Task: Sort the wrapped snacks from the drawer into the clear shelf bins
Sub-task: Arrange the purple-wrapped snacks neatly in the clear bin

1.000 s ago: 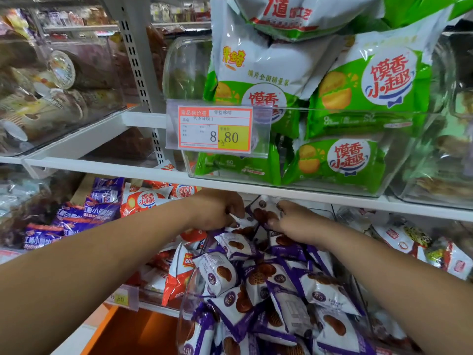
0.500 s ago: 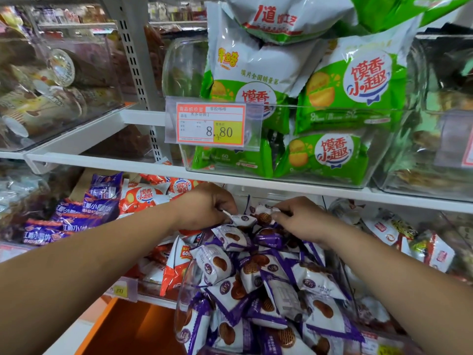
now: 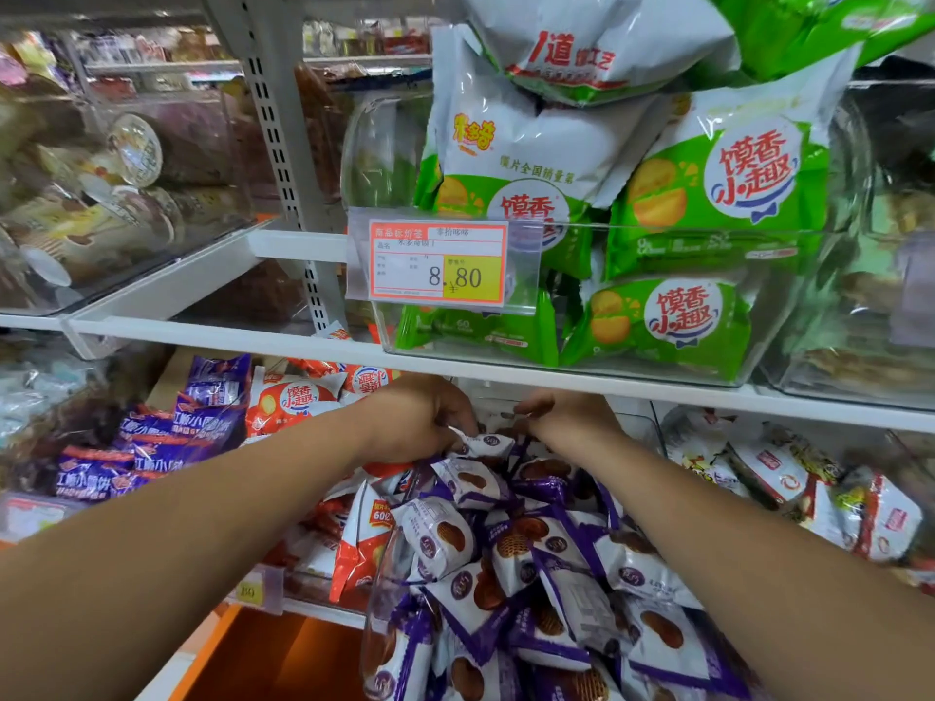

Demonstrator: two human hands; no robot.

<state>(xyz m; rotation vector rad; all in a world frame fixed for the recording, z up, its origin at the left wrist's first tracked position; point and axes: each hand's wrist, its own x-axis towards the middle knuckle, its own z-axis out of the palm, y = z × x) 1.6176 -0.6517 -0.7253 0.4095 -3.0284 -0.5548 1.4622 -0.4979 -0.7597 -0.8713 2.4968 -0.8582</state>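
Because the clear bin on the lower shelf is heaped above its rim with purple-and-white snack packets, any push at the far end could send loose ones over the near wall. They could also slide left into the orange packets just beside it and mix the kinds.

The left hand is at the far top of the heap, fingers curled, pinching the crimped edge of the top packet. Held only by that thin seal, it could slip free or tear if tugged. The right hand is just beside it with fingers bent down toward the pile, but I cannot tell whether it has hold of anything.

Both hands work close under the white shelf edge, so a sharp lift risks knocking knuckles against it and dropping the packet. Glossy wrappers probably slide easily, so the heap may shift under the forearms crossing above it.
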